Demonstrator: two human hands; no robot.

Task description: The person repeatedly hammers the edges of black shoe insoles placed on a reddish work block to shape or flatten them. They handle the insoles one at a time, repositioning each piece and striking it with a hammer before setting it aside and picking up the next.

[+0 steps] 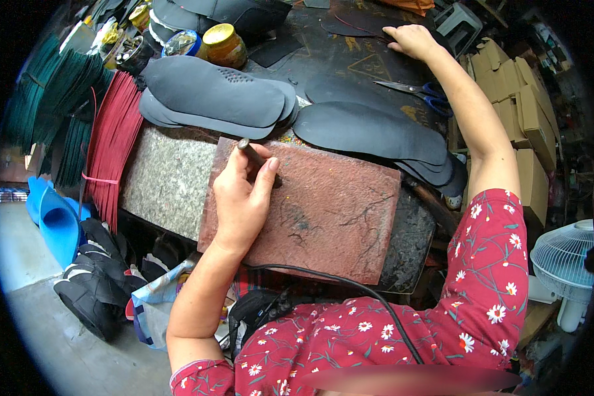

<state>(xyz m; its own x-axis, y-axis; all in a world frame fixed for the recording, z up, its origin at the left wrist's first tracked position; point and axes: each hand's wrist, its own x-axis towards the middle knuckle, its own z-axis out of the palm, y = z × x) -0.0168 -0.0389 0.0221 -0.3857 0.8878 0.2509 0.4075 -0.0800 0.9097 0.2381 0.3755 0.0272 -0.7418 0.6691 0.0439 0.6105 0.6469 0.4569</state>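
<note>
Grip left, long reach right

Your left hand [239, 195] is wrapped around a metal rod [247, 148] over the reddish slab [336, 218]; farther right, a dark sheet [355, 25] lies by your right hand [412, 41], and I cannot tell whether that pinches it

The dark, scuffed table [376, 66] spans the upper middle of the frame. Toward the upper left stand a yellow-lidded jar [225, 47] and blue-rimmed tub [182, 44]; blue-handled scissors [435, 100] lie at upper right, a flat black piece [353, 25] at the top. Stacked dark grey insoles [366, 131] lie right of centre. Centrally, a reddish-brown slab [336, 214] adjoins a speckled grey stone slab [168, 173].
</note>
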